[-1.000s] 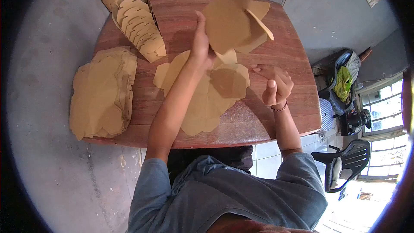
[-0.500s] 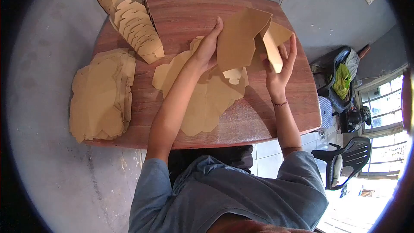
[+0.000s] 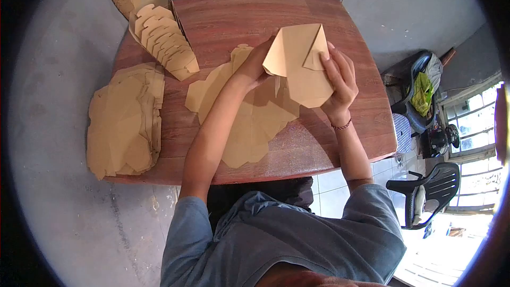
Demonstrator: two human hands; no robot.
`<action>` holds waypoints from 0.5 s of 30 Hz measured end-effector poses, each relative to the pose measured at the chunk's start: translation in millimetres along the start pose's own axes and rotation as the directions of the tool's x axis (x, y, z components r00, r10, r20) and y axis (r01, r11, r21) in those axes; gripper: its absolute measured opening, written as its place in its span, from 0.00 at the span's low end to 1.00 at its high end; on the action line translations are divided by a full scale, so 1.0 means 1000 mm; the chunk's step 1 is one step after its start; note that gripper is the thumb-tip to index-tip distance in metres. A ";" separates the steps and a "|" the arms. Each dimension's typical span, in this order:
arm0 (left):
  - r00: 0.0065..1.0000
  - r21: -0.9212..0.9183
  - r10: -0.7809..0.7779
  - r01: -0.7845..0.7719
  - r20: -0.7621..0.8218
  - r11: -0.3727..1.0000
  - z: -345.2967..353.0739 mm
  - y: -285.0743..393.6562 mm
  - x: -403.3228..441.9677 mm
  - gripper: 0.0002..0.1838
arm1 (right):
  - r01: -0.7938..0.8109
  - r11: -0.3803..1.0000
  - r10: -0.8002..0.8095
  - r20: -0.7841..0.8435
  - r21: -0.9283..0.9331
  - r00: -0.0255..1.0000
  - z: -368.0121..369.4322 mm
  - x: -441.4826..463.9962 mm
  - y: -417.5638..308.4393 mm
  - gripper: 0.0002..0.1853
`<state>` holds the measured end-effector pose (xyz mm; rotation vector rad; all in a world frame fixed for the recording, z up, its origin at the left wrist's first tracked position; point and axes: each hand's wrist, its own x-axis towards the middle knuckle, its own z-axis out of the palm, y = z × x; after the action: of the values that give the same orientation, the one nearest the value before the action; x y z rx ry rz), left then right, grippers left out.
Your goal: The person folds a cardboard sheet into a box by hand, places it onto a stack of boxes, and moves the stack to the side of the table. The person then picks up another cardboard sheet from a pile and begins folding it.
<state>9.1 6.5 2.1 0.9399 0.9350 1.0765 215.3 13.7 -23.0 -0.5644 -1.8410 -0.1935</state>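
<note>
A partly folded cardboard box (image 3: 304,74) is held up over the table between my two hands. My left hand (image 3: 259,64) grips its left side, with the fingertips hidden behind the cardboard. On the other side, my right hand (image 3: 341,79) has its fingers pressed against the right panel, beside a folded triangular flap. Beneath, a flat cardboard box blank (image 3: 247,127) lies on the wooden table, partly covered by my left forearm.
A stack of flat cardboard blanks (image 3: 122,125) sits at the table's left edge. Behind it, several folded cardboard pieces (image 3: 164,37) are nested in a row. The reddish wooden table (image 3: 234,10) borders a grey wall. Dark plastic chairs (image 3: 433,191) stand to the right.
The box has been turned in my hands, so its broad panel and triangular flap now face me. My right hand has shifted from beneath the flap to the panel's right side.
</note>
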 end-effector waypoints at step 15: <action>0.693 0.350 0.721 -0.680 0.018 0.644 0.041 0.004 -0.063 0.17 | -0.238 0.939 0.199 -0.170 -0.248 0.965 -0.017 0.002 0.036 0.27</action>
<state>32.8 -60.0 28.3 1.6219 0.8760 1.6877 246.3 38.2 -20.4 -0.9157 -1.6089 -0.3266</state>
